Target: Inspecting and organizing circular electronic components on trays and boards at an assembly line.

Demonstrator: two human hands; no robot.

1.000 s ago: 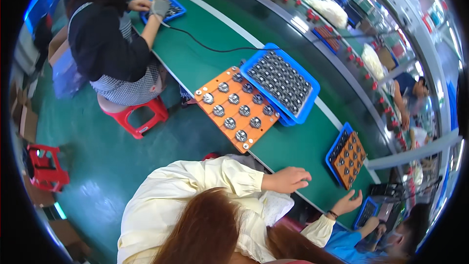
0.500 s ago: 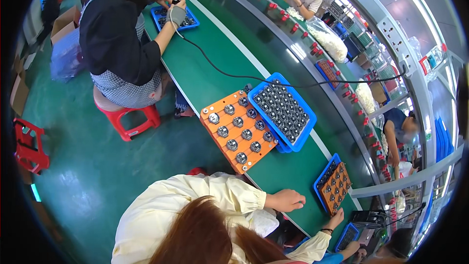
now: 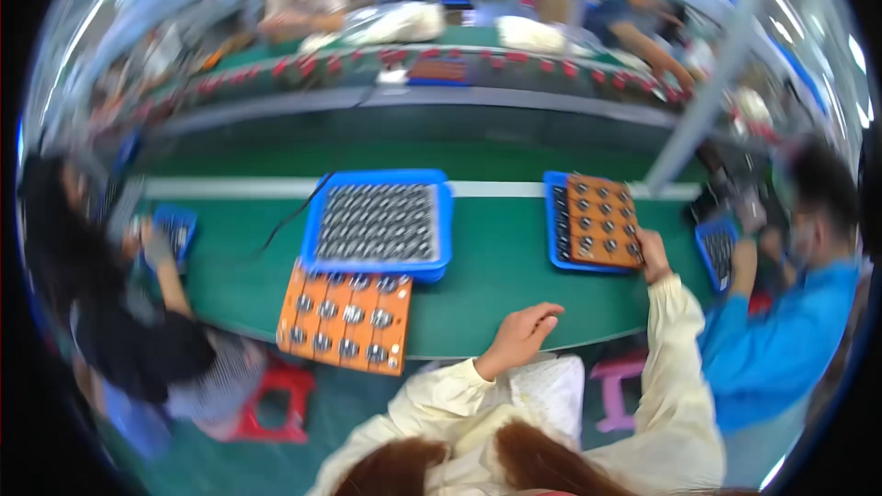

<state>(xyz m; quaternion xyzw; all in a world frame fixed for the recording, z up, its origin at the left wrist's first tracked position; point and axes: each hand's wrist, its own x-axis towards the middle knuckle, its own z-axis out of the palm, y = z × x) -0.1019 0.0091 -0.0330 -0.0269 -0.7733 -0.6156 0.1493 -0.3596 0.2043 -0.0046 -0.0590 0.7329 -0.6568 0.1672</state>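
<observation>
Head view: right hand (image 3: 653, 255) is at the near right corner of a flat orange rectangular board (image 3: 602, 220) carrying rows of round silver-and-black parts. Contact looks likely, but blur and angle hide the thumb; can't tell if it's pinching the corner or just pressed on it. Board lies over the right side of a shallow blue plastic tray (image 3: 558, 220) of dark parts, on the right half of the tabletop (image 3: 501, 266), toward its far edge. Left hand (image 3: 522, 335) is empty, fingers relaxed and close together, above the near edge. Risks, my read: a one-corner pull could skew the board on the tray rim and shake parts loose, or drag the tray along. Second orange board (image 3: 340, 329), left half, overhangs the near edge; a sleeve or knee bump could knock it. Stacked blue plastic trays (image 3: 445, 220) of small dark parts sit just beyond; thin black cable (image 3: 292, 218) beside them could snag. Surface is green, white strip (image 3: 496, 189) toward the far side. Room: dark-topped co-worker (image 3: 138, 335) left, blue-topped co-worker (image 3: 781, 340) right, red plastic stool (image 3: 299, 390), pink plastic stool (image 3: 617, 370), grey metal post (image 3: 706, 78), another line opposite.
</observation>
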